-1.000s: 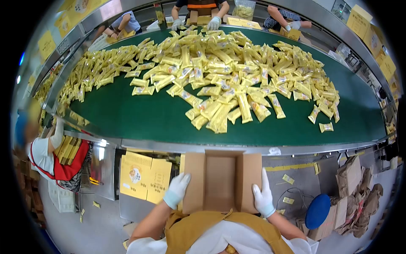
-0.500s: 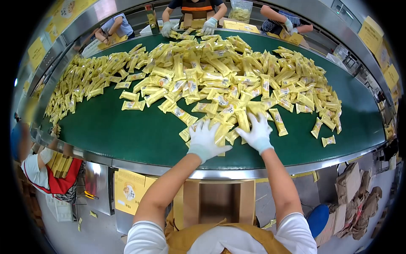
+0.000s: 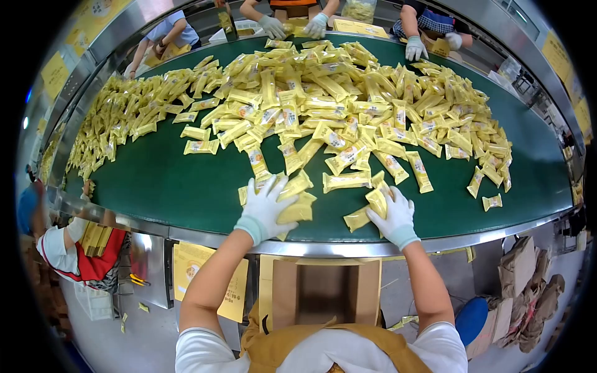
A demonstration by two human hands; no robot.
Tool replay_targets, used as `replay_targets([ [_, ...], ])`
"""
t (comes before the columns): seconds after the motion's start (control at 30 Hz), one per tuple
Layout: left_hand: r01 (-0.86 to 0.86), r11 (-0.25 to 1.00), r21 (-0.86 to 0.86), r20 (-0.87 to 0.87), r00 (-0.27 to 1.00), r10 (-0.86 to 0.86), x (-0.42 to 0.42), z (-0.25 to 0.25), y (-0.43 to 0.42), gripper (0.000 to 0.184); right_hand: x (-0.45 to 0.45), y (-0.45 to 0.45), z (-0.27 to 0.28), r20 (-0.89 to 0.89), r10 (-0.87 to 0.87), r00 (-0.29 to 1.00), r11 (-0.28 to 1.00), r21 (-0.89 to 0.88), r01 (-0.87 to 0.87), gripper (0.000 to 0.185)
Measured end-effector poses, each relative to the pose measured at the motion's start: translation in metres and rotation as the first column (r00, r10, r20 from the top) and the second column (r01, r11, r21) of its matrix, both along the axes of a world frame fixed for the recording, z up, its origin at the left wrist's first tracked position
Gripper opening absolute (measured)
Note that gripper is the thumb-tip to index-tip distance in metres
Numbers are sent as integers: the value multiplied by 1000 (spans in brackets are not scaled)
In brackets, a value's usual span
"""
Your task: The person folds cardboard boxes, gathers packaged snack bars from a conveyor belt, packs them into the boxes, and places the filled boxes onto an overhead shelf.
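My left hand [image 3: 264,210], in a white glove, rests with spread fingers on several yellow wrapped snack packets [image 3: 298,210] near the front of the green conveyor belt [image 3: 168,180]. To its right, my right hand [image 3: 396,217], also gloved, curves its fingers round a few similar packets [image 3: 367,210]. Its fingertips are partly hidden by them. Between my hands one packet [image 3: 346,181] lies crosswise on the belt. Behind them a large heap of packets [image 3: 323,105] spreads over the belt. An open cardboard box [image 3: 286,292] stands below the belt's edge, in front of my body.
A metal rail [image 3: 323,248] borders the belt. Co-workers' gloved hands [image 3: 272,27] are across the belt, and another person [image 3: 74,248] is at left. Flat yellow cartons [image 3: 233,292] stand left of the box. A blue stool [image 3: 471,322] and brown paper sacks [image 3: 519,267] are at right.
Both my hands have moved back toward the belt's front edge and farther apart, bringing packets with them. Green belt now shows between them. At the far right, a co-worker's hand has reached onto the belt.
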State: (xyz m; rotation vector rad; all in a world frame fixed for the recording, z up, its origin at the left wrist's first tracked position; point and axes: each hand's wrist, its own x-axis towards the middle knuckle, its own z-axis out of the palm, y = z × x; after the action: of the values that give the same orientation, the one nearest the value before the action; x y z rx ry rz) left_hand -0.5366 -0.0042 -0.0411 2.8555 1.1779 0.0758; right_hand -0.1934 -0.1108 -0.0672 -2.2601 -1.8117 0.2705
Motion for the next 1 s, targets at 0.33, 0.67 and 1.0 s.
replay_targets([
  [0.33,-367,927,-84,361,856,371,6,31,-45,50,24,-33,65,-92,60,994,993,106,-50,54],
  [0.67,-334,913,-234,-112,942,315,48,0,-25,47,-6,2,28,32,451,892,879,-190,-438,44],
  [1.0,-342,922,-183,-17,938,345,59,45,25,47,7,27,47,138,-252,958,962,-75,264,50],
])
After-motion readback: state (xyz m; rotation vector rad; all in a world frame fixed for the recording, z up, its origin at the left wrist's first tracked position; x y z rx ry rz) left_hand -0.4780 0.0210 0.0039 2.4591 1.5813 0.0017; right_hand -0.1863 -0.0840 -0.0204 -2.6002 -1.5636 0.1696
